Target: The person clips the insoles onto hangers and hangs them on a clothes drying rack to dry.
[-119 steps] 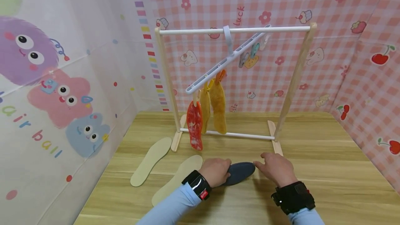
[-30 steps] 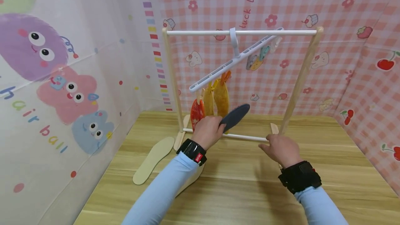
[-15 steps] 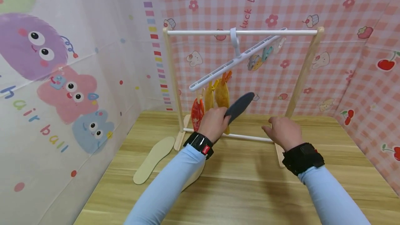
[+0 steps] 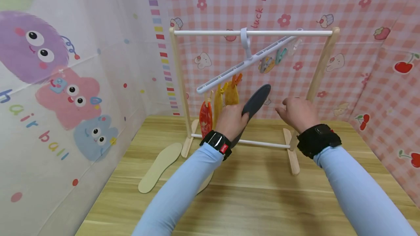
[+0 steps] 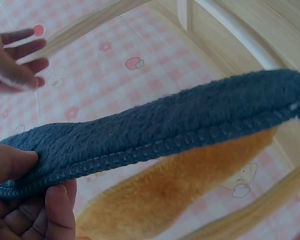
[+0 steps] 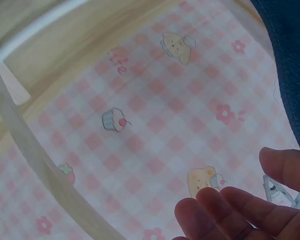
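A dark blue fuzzy insole (image 4: 257,99) is raised off the table, pinched near its lower end between the thumb and fingers of my left hand (image 4: 231,121). In the left wrist view the insole (image 5: 155,125) has a stitched edge. My right hand (image 4: 300,112) hovers in front of the rack's right post, holding nothing; its fingers (image 6: 210,210) look relaxed in the right wrist view. Above both hands, a pale blue hanger (image 4: 226,75) hangs tilted, low at the left. A red insole (image 4: 205,117) and yellow-brown insoles (image 4: 231,95) hang from its left half on clothespins.
The rack's white top bar (image 4: 288,33) carries the hanger. Grey (image 4: 263,65), teal (image 4: 280,55) and clear clothespins hang at the hanger's right half. A cream insole (image 4: 160,166) lies on the table at left; another cream insole (image 4: 206,183) is mostly hidden by the left arm.
My left hand has lifted the blue insole from the table toward the hanger, tilting it more upright. My right hand has let go of its tip area and risen beside the right post.
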A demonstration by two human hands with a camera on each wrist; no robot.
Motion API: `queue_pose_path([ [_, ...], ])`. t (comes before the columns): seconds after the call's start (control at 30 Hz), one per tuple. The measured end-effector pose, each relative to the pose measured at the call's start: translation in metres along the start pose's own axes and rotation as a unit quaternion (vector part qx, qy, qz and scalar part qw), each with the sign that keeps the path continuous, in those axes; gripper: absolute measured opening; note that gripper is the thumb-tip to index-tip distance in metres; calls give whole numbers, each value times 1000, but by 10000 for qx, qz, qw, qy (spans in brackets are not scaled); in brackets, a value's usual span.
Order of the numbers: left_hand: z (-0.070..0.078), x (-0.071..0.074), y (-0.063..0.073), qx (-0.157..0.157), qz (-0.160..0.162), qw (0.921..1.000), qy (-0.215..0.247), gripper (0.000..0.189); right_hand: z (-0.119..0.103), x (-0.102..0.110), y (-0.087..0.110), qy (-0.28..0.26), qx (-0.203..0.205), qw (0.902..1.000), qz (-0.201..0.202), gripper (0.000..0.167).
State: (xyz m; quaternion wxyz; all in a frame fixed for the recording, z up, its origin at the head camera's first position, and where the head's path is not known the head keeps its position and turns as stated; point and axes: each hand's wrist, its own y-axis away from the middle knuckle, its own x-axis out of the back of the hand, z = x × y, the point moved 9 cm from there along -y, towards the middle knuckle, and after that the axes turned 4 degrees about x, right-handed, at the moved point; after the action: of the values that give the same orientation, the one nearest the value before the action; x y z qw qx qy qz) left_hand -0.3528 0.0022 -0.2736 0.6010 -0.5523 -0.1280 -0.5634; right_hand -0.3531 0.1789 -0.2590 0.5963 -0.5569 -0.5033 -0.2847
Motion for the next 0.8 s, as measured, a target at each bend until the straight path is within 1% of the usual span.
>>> queue_pose_path([
  [0.13,3,-3,-4,67,4,9997,216,13,-1,10,-9,3,-6,10000,75,38],
  [0.23,3,-6,-7,225,-10,9993,284,11,-3,15,-15,0,49,9999,129,37],
  [0.33,2,-9,-9,409,-20,9987,312,8,-2,20,-22,-11,29,9997,234,36],
  [0.5,2,-15,-12,638,-17,9976,251,14,-3,26,-32,-7,-113,9995,294,37],
  [0.57,1,-17,-13,746,14,9969,238,13,-4,28,-36,8,-148,9996,246,38],
  [0.7,-1,-19,-17,962,165,9949,235,12,-9,35,-44,-41,-198,9993,320,40],
  [0.8,-1,-20,-20,1121,291,9932,143,13,-10,39,-51,-236,-286,9985,395,43],
])
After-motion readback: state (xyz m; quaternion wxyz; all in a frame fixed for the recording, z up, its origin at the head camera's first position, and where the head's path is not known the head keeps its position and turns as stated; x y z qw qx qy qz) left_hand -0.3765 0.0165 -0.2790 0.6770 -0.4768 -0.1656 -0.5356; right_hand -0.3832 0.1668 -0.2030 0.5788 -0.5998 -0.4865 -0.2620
